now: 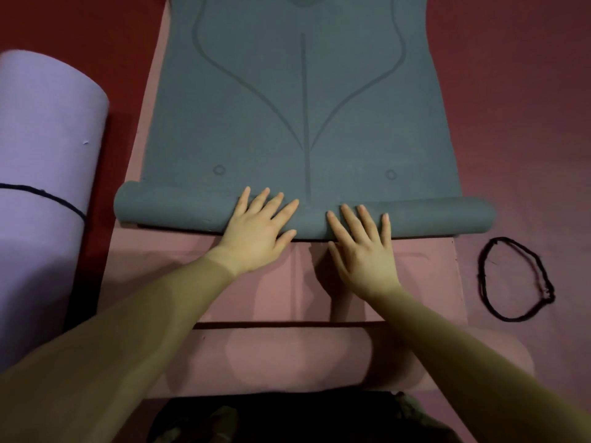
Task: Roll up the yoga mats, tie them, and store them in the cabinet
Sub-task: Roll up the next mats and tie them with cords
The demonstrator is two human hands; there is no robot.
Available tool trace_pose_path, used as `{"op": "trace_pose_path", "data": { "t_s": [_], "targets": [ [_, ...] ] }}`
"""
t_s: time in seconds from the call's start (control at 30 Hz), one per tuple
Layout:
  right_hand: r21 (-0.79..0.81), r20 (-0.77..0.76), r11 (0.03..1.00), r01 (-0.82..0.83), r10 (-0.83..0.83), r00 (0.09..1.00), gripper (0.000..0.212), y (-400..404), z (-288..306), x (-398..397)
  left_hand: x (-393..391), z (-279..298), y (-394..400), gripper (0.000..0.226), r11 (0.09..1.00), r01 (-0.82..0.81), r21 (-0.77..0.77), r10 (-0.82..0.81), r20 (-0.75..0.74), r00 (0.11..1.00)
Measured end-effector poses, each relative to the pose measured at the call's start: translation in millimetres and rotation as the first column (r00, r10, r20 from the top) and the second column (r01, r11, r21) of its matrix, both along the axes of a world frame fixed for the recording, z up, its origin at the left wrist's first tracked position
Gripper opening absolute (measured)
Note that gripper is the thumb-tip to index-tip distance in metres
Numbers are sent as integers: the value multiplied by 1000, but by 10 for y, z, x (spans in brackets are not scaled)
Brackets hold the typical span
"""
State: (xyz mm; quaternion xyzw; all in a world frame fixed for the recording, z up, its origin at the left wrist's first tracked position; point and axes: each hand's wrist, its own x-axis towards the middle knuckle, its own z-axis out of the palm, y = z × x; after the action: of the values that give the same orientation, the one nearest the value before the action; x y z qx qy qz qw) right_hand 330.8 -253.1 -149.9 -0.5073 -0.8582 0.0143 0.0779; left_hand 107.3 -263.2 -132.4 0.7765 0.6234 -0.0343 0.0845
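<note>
A dark red floor (511,91) fills the whole background, seen from above and close up, with a smooth, matte surface. The light is dim and uneven: the floor on the right side looks paler and slightly pinkish, while the upper left corner and a strip along the left side fall into deeper red shadow. No walls, windows or furniture come into the picture, since the downward view takes in only the floor.
</note>
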Motion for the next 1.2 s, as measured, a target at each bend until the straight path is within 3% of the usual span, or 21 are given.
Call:
{"op": "trace_pose_path", "data": {
  "t_s": [0.17,0.33,0.53,0.67,0.77,0.83,1.03,1.2],
  "targets": [
    [-82,14,997,13,-12,1000,54,284,50,-89,96,106,-57,51,987,-87,133,89,-14,996],
    [-108,-12,993,50,-52,999,55,485,126,-198,58,120,26,57,995,-96,-3,95,-91,991],
    [75,48,995,-64,60,997,57,325,40,-41,-39,205,274,65,990,-57,-129,45,-99,994],
    [4,65,999,-38,38,997,69,428,42,-58,-47,280,382,68,981,-56,-184,40,-90,995],
    [-81,80,996,-28,35,996,85,636,94,-116,-71,335,402,62,992,28,-120,-48,-163,986],
    [-116,82,993,-14,23,996,83,798,119,-168,-82,321,367,61,997,50,-56,-59,-179,982],
    [-190,86,982,13,3,996,80,1144,251,-291,-111,252,628,76,995,-46,-90,33,-144,989],
    [62,57,997,-35,31,998,68,973,138,-229,-186,193,839,82,997,-37,-74,26,-142,990]
  ]
}}
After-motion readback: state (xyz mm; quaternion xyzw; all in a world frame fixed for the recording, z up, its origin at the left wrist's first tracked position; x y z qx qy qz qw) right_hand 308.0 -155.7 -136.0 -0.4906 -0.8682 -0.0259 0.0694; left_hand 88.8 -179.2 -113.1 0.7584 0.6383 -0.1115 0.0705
